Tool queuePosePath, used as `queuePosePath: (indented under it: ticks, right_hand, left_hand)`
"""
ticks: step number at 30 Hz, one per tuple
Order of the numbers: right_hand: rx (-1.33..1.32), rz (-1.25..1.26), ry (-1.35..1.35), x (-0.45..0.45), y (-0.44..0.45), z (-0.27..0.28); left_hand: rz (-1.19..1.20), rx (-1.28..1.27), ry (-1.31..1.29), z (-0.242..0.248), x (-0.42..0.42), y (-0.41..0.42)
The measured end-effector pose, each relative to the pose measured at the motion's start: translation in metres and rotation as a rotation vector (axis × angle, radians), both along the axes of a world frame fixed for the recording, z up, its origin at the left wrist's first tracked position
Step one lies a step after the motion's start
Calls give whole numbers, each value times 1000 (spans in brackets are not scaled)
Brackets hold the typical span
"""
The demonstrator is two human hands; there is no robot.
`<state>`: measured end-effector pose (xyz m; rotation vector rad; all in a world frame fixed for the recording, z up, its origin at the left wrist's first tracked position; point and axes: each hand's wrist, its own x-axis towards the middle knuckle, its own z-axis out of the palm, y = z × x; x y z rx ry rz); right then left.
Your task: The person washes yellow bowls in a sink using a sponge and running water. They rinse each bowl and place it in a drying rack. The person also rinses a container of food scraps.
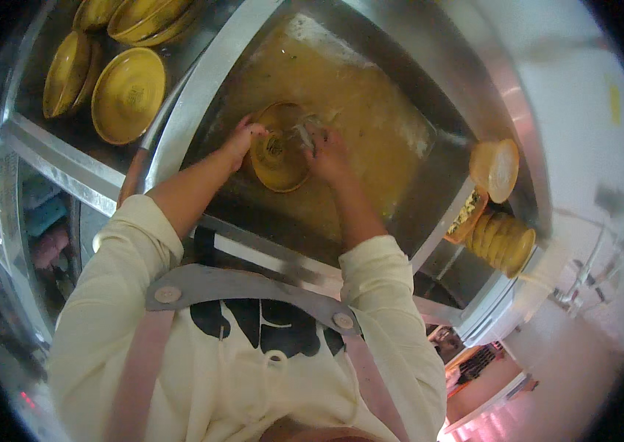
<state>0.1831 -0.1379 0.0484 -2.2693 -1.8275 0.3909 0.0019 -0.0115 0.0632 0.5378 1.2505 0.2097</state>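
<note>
A yellow-brown bowl [276,160] with dark printed writing at its centre is tilted in a metal sink [433,141] of murky brown water. My left hand [243,142] grips the bowl's left rim, thumb on the inner side. At the opposite side, my right hand [327,152] is closed around a greyish-white pad [306,134], near the bowl's upper right edge. Whether this is a cloth or a scouring pad is too blurred to tell. The fingertips of both hands are partly hidden.
Several yellow bowls [129,95] lie in the left basin. Beyond the sink's right edge are a row of nested yellow bowls [500,240], an orange container [464,218] holding yellowish bits, and a pale orange tub [494,168]. A metal divider [196,102] separates the basins.
</note>
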Motion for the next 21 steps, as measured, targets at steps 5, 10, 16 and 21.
queuePosePath:
  ticks: [5,10,16,21]
  right_hand:
    - [-513,315,9,-36,-23,-25]
    - [-546,-559,886,-104,29,0]
    - [335,-1366,1232,-34,66,-98]
    - [322,-1270,1148,-61,71,-43]
  left_hand:
    - [133,27,-64,-25,-8,2]
    - [6,76,67,-35,-4,-8]
    - [-7,-135,-65,-11,4,0]
    - [-23,-157,4,-19,5,-4]
